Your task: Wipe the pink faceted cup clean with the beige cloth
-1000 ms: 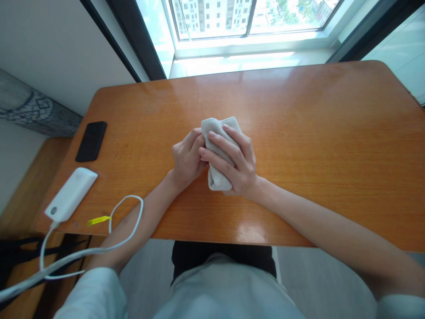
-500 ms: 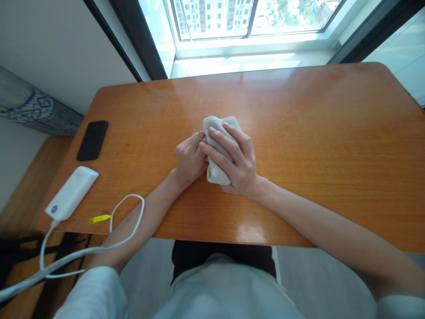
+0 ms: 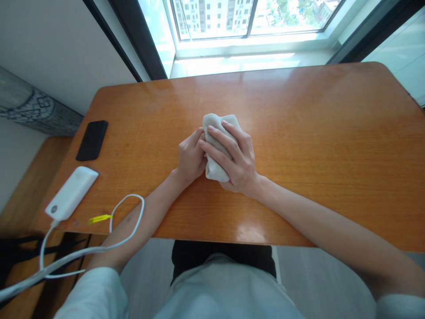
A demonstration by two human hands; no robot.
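A rolled beige cloth point(image 3: 215, 126) sits in the middle of the orange wooden table point(image 3: 315, 133). My right hand point(image 3: 237, 159) is wrapped around it, fingers across its top and left side. My left hand point(image 3: 190, 157) is curled against the cloth's left edge, fingertips pinching it beside my right fingers. The lower end of the cloth pokes out under my right hand; the part beneath my palm is hidden.
A black phone point(image 3: 92, 140) lies near the table's left edge. A white power bank point(image 3: 71, 192) sits nearer the front left corner, with a white cable point(image 3: 129, 208) looping off the edge. A window runs along the far side.
Both hands have closed tighter on the cloth and shifted slightly right; the cloth end below my right hand now sticks out less. The phone and power bank have not moved.
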